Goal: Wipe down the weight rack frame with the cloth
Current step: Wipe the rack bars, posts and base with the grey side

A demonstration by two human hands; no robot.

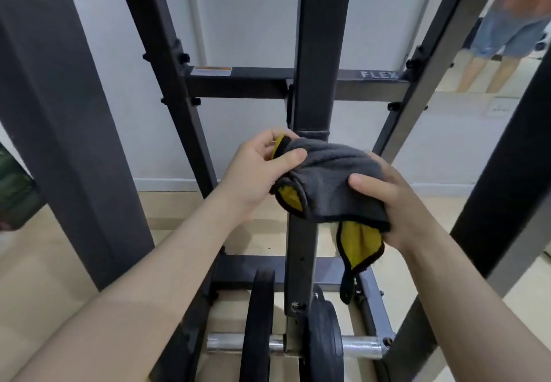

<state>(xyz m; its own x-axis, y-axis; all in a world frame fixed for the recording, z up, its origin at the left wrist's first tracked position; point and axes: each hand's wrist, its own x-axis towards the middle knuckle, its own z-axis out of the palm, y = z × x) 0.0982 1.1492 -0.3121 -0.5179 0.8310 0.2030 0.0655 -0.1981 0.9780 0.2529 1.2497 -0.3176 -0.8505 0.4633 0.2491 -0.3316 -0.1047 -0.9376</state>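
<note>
At the far left of the frame a broad dark grey steel upright (68, 131) of the weight rack is standing untouched. Moving toward the centre, the left hand (262, 167) is pinching one bunched end of the grey microfibre cloth with a yellow underside (328, 179), thumb on top and fingers curled beneath. The cloth is lying wrapped across the narrow dark centre post (313, 54), just below its weld seam. To the right, the right hand (396, 200) is gripping the other end, a yellow corner dangling below. Low in the frame, black rubber weight plates (259, 322) are sitting on a silver peg (362, 347). The wiping of this post seems under way; next, likely, drawing the cloth down it with both hands keeping pressure.
</note>
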